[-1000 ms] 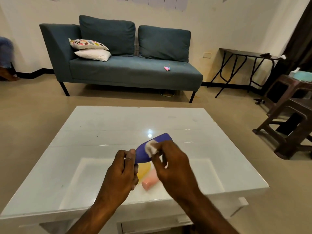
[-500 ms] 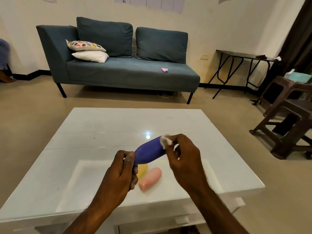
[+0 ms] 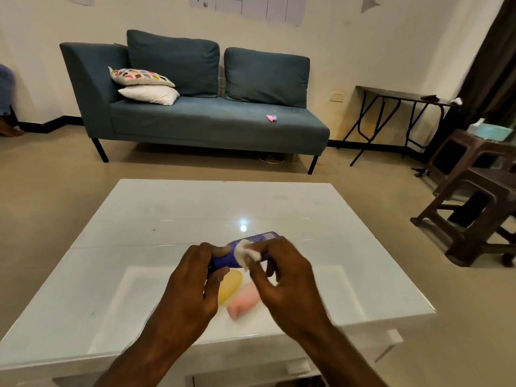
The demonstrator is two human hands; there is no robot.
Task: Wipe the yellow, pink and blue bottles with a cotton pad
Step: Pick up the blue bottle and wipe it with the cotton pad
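Observation:
My left hand [image 3: 192, 286] grips the near end of the blue bottle [image 3: 227, 256], held roughly level above the white table [image 3: 139, 241]. My right hand [image 3: 282, 277] pinches a white cotton pad [image 3: 247, 254] and presses it against the bottle's side near its middle. The bottle's far end with pale print [image 3: 265, 236] sticks out past my fingers. Below my hands the yellow bottle [image 3: 229, 284] and the pink bottle [image 3: 242, 304] lie side by side on the table, the yellow one partly hidden by my left hand.
A teal sofa [image 3: 209, 121] with cushions stands beyond the table. A dark folding table [image 3: 399, 107] is against the right wall, and brown plastic stools [image 3: 474, 205] stand at the right. Beige floor surrounds the table.
The cotton pad has slid from the bottle's far tip back toward its middle. The bottle has tipped lower, closer to level, and turned so its printed side shows.

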